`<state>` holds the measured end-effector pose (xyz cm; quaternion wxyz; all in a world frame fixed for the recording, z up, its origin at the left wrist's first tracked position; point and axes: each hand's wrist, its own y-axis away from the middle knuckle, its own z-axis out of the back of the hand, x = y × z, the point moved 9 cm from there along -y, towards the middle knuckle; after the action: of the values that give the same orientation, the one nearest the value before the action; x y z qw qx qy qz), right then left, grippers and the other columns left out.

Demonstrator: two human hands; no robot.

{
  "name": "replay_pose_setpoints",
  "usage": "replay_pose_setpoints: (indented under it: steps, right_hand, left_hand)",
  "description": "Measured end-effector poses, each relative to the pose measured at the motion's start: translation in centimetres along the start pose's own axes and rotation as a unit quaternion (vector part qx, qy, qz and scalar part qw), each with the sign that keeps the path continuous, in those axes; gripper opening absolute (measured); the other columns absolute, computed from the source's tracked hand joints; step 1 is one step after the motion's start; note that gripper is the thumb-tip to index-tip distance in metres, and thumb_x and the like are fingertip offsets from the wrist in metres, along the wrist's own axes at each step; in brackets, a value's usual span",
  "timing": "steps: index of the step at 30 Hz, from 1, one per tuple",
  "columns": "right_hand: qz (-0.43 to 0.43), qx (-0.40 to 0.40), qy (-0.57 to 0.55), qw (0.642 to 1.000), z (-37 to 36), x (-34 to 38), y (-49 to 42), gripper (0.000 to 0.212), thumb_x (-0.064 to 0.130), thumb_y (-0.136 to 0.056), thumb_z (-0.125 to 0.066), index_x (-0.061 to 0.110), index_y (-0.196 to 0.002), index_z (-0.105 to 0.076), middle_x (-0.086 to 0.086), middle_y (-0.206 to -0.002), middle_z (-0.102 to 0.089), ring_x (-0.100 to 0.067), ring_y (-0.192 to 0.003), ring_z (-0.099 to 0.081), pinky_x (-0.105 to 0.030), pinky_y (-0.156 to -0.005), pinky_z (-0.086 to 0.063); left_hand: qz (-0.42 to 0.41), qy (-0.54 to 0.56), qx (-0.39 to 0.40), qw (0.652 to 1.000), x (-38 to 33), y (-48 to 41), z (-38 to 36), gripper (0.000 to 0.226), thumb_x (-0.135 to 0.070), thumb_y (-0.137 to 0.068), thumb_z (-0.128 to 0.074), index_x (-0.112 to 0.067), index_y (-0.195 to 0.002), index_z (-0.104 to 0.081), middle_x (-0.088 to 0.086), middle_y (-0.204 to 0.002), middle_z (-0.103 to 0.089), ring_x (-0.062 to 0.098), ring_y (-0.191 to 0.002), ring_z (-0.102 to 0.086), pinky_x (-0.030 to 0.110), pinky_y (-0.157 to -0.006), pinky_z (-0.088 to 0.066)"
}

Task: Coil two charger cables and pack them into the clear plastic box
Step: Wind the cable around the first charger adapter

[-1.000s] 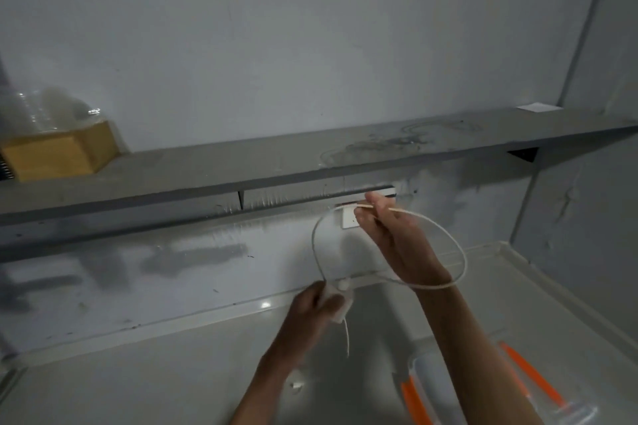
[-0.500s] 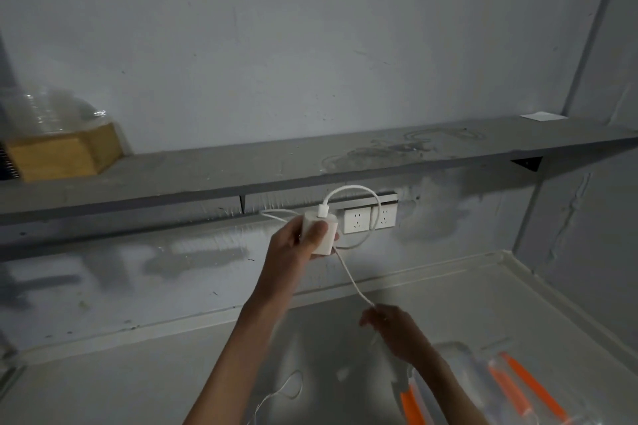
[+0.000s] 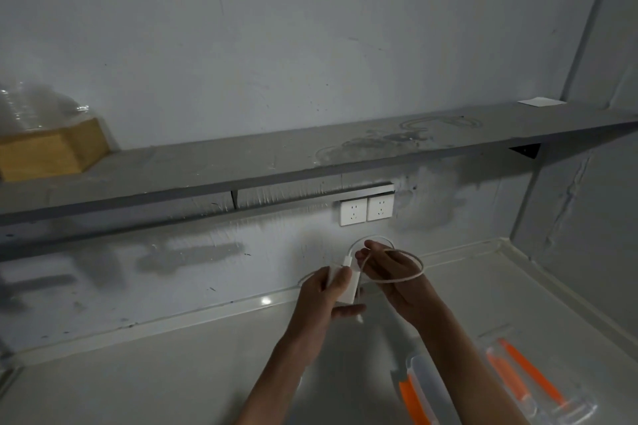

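My left hand (image 3: 322,297) grips a white charger block (image 3: 348,288) above the counter, in front of the wall. A white cable (image 3: 404,278) leaves the top of the block and curls into a loop around my right hand (image 3: 397,274), whose fingers pinch the cable close to the block. The clear plastic box (image 3: 426,386) with orange latches lies on the counter at the lower right, partly behind my right forearm. Its clear lid (image 3: 538,386) with orange clips lies just right of it. Only one charger cable is in sight.
A double wall socket (image 3: 366,210) sits just above the hands, under a long grey shelf (image 3: 310,162). A wooden block with a clear cover (image 3: 48,145) stands on the shelf's left end, a white paper (image 3: 540,102) on its right end. A side wall closes the counter's right.
My left hand has come down from the socket height with the charger block. My right hand has risen from the counter and now has a loop of cable wound around it.
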<state>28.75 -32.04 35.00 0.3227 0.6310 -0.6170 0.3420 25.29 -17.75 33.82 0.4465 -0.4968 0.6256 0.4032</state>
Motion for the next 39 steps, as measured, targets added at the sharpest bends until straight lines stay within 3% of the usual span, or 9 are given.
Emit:
replay_pose_setpoints:
  steps: [6, 13, 16, 20, 22, 25, 31, 35, 39]
  right_hand:
    - [-0.002, 0.026, 0.178, 0.984, 2.7, 0.8, -0.2, 0.023, 0.006, -0.091, -0.061, -0.013, -0.103, -0.065, -0.035, -0.105, -0.065, -0.032, -0.095, -0.064, -0.041, -0.091, -0.053]
    - [-0.209, 0.182, 0.206, 0.939, 9.5, 1.9, 1.4, 0.033, -0.002, -0.093, -0.051, -0.005, -0.125, -0.058, -0.023, -0.124, -0.065, -0.033, -0.117, -0.062, -0.031, -0.095, -0.054]
    - [-0.185, 0.197, 0.237, 0.933, 12.4, 6.8, 1.0, 0.031, 0.013, -0.096, -0.049, -0.001, -0.121, -0.062, -0.02, -0.116, -0.07, -0.034, -0.108, -0.067, -0.037, -0.089, -0.057]
    - [-0.078, 0.078, 0.325, 0.939, 18.1, 12.6, -3.4, 0.03, 0.018, -0.096, -0.055, -0.005, -0.114, -0.059, -0.016, -0.099, -0.068, -0.018, -0.073, -0.069, -0.027, -0.063, -0.058]
    - [0.03, 0.064, 0.368, 0.927, 19.1, 15.2, -4.6, 0.035, 0.029, -0.088, -0.067, 0.016, -0.118, -0.055, -0.013, -0.117, -0.056, -0.013, -0.081, -0.063, -0.027, -0.063, -0.058]
    - [0.117, 0.159, 0.487, 0.851, 19.6, 16.5, -5.1, 0.045, 0.05, -0.086, -0.059, 0.046, -0.129, -0.047, 0.009, -0.132, -0.042, -0.005, -0.102, -0.054, -0.016, -0.079, -0.049]
    - [0.132, 0.189, 0.446, 0.865, 21.2, 19.8, -5.4, 0.022, 0.019, -0.086, -0.07, 0.033, -0.103, -0.07, -0.001, -0.109, -0.057, -0.006, -0.087, -0.062, -0.009, -0.079, -0.047]
    - [0.16, 0.244, 0.493, 0.82, 20.2, 21.4, -5.7, 0.03, 0.015, -0.088, -0.066, 0.043, -0.097, -0.069, 0.008, -0.098, -0.062, -0.004, -0.089, -0.061, -0.008, -0.079, -0.044]
    - [0.202, 0.258, 0.529, 0.783, 17.8, 23.2, -5.6, 0.032, 0.016, -0.085, -0.069, 0.048, -0.093, -0.069, 0.013, -0.092, -0.065, -0.007, -0.089, -0.063, -0.018, -0.078, -0.048]
  left_hand:
    - [0.02, 0.045, -0.016, 0.999, 2.1, -1.1, -2.8, 0.045, -0.032, -0.076, -0.071, 0.0, -0.108, -0.068, 0.017, -0.095, -0.067, 0.031, -0.089, -0.065, 0.042, -0.085, -0.058]
    - [-0.041, 0.015, -0.09, 0.995, 1.7, -3.4, -6.9, 0.033, -0.028, -0.09, -0.065, 0.001, -0.104, -0.066, 0.014, -0.09, -0.067, 0.023, -0.082, -0.066, 0.045, -0.087, -0.055]
    - [-0.042, -0.076, -0.12, 0.989, 2.3, -5.0, -10.5, 0.03, -0.044, -0.085, -0.066, -0.019, -0.099, -0.072, 0.001, -0.09, -0.072, 0.017, -0.086, -0.065, 0.044, -0.089, -0.054]
    - [-0.025, -0.183, -0.127, 0.974, 3.8, -7.0, -17.4, 0.028, -0.044, -0.088, -0.061, -0.017, -0.093, -0.069, -0.003, -0.083, -0.065, 0.011, -0.078, -0.059, 0.032, -0.075, -0.051]
    - [-0.008, -0.229, -0.127, 0.965, 4.4, -8.0, -20.6, 0.035, -0.046, -0.09, -0.058, -0.011, -0.095, -0.065, 0.0, -0.084, -0.063, 0.011, -0.075, -0.059, 0.021, -0.063, -0.049]
    - [0.001, -0.288, -0.135, 0.948, 4.2, -9.4, -24.5, 0.041, -0.049, -0.093, -0.051, -0.011, -0.099, -0.061, 0.004, -0.09, -0.067, 0.015, -0.073, -0.066, 0.024, -0.06, -0.057]
    - [0.025, -0.513, -0.127, 0.848, 3.2, -9.8, -28.5, 0.049, -0.06, -0.094, -0.034, -0.013, -0.096, -0.049, 0.006, -0.089, -0.063, 0.023, -0.074, -0.059, 0.04, -0.071, -0.049]
    - [0.07, -0.385, -0.029, 0.92, 3.9, -8.9, -29.2, 0.037, -0.04, -0.099, -0.042, -0.006, -0.113, -0.05, 0.008, -0.087, -0.058, 0.018, -0.072, -0.057, 0.04, -0.073, -0.056]
    - [0.034, -0.317, 0.001, 0.948, 1.8, -7.1, -28.9, 0.026, -0.022, -0.099, -0.051, -0.005, -0.119, -0.051, 0.013, -0.088, -0.066, 0.02, -0.074, -0.064, 0.04, -0.082, -0.056]
